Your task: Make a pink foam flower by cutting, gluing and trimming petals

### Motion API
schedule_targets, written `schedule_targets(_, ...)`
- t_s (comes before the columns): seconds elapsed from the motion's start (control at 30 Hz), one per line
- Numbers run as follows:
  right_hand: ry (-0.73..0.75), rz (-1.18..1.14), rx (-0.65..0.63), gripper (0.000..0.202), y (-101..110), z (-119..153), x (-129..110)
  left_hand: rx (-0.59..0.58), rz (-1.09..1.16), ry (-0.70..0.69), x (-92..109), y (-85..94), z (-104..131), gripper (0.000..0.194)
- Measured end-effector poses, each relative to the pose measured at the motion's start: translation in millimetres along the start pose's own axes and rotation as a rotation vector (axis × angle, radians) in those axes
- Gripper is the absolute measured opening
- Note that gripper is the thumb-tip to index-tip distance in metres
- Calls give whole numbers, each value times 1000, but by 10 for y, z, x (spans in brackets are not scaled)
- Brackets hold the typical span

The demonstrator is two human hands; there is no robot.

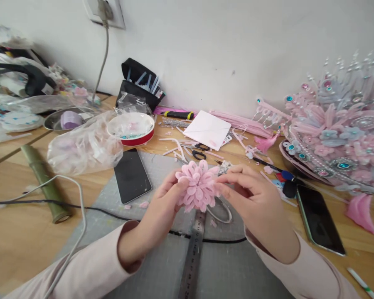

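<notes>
A pink flower [199,187] with layers of fuzzy looped petals is held up over the grey cutting mat [156,249]. My left hand [168,199] grips it from the left, with the thumb on its front petals and the other fingers behind, partly hidden. From the right, my right hand [249,191] pinches a petal at the flower's edge between thumb and index finger. Below the flower a steel ruler [191,257] lies lengthwise on the mat. Behind it are black-handled scissors [199,154] among pink scraps.
A black phone [132,176] lies on the mat, another phone [319,220] at right. A large beaded pink headdress [336,137] stands at right. Left are a bamboo piece [46,185], a plastic bag [84,147] and a red-rimmed bowl [137,139]. A black cable [112,214] crosses the mat.
</notes>
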State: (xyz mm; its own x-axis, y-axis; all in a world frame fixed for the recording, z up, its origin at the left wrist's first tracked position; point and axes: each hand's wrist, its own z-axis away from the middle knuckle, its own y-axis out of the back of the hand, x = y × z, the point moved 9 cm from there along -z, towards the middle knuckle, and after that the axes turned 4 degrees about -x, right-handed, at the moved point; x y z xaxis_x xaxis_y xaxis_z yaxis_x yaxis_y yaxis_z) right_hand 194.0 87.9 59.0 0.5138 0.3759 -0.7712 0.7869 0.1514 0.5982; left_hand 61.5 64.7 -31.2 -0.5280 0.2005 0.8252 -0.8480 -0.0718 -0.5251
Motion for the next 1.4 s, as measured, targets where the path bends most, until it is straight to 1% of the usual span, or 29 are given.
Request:
schedule_targets(0.17, -56, -60, -56, 9, -106, -14, 103, -30, -14, -16, -28, -47, 22, 18)
schedule_targets(0.33, -96, -89, -68, 8, -134, -21, 149, -41, 4, -7, -63, -55, 28, 19)
schedule_targets(0.47, -76, -91, -71, 6, -144, -23, 146, -34, 3, -6, -74, -48, 37, 19)
schedule_targets(0.7, -28, -50, -38, 7, -130, -17, 143, -73, 10, -12, -84, -74, 37, 16)
schedule_targets(0.87, -16, -37, -40, 7, -143, -14, 150, -93, 12, -17, -82, -94, 37, 15)
schedule_targets(1.1, -27, -33, -73, 7, -181, -21, 156, -75, 32, -5, -89, -86, 38, 10)
schedule_targets(1.27, -15, -21, -48, 7, -185, -16, 151, -98, 65, -5, -84, -106, 51, 8)
schedule_targets(1.4, 12, 10, -19, 8, -190, -4, 118, -81, 82, -9, -93, -78, 63, 9)
